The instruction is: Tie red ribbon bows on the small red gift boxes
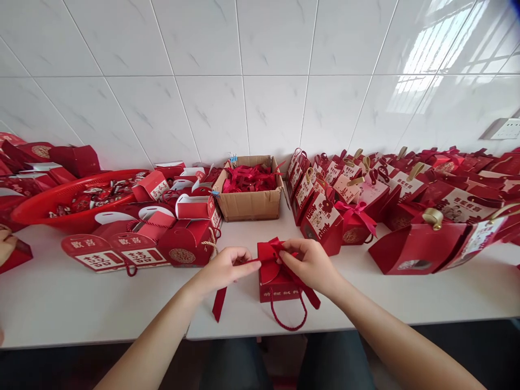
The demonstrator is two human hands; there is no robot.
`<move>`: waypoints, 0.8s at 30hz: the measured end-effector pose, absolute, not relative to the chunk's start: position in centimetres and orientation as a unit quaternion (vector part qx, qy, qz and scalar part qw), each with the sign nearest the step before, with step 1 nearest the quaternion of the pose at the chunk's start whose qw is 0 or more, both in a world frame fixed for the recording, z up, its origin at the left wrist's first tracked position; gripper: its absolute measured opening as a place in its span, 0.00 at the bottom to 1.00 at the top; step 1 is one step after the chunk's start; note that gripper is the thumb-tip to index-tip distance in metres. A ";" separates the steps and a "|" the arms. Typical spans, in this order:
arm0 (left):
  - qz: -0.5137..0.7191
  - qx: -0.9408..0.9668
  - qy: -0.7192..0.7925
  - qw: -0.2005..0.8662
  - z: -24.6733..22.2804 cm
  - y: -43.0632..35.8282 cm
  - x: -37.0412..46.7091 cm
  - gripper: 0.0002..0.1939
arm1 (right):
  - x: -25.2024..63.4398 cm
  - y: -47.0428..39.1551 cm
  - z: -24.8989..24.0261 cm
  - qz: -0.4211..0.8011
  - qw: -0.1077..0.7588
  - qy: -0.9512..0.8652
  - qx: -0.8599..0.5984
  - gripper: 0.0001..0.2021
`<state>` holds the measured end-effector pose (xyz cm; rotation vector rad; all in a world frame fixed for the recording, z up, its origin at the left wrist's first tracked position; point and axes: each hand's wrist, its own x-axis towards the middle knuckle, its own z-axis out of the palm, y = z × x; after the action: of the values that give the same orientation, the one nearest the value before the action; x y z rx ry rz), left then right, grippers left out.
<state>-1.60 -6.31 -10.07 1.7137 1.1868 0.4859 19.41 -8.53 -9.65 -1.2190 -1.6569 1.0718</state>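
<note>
A small red gift box [280, 291] with a twisted rope handle [289, 328] sits on the white table in front of me. Across its top runs a red ribbon [220, 304], whose tails hang down on both sides. On the left of the box, my left hand [227, 266] pinches one part of the ribbon between thumb and forefinger. My right hand [309, 264] is closed on the ribbon over the box top, where a loop sticks up. The fingers partly hide the crossing of the ribbon.
A cardboard carton [252, 205] of red ribbons stands by the tiled wall. Open red boxes [184, 242] and a red basket [49, 195] of wrapped sweets are at left. Several rows of closed gift boxes [325, 219] fill the right. Another person's hand [5, 244] shows at the left edge.
</note>
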 end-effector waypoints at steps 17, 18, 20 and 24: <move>0.161 0.918 0.357 0.059 -2.0 -7.8 0.7 0.06 | 18.5 -9.6 -8.8 0.226 0.323 -0.781 -0.484 0.12; 0.159 0.923 0.344 0.068 -1.7 -7.2 1.2 0.06 | 18.6 -9.7 -8.8 0.221 0.322 -0.792 -0.470 0.10; 0.150 0.931 0.320 0.094 -1.6 -5.5 2.3 0.05 | 18.8 -9.8 -9.0 0.229 0.324 -0.797 -0.456 0.07; 0.141 0.945 0.272 0.118 -2.7 -2.3 3.8 0.03 | 19.0 -9.6 -9.5 0.259 0.354 -0.763 -0.475 0.14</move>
<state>3.84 -2.31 -2.74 2.7634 0.7943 0.4128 18.95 -9.56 -9.54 -1.2277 -1.9711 0.6702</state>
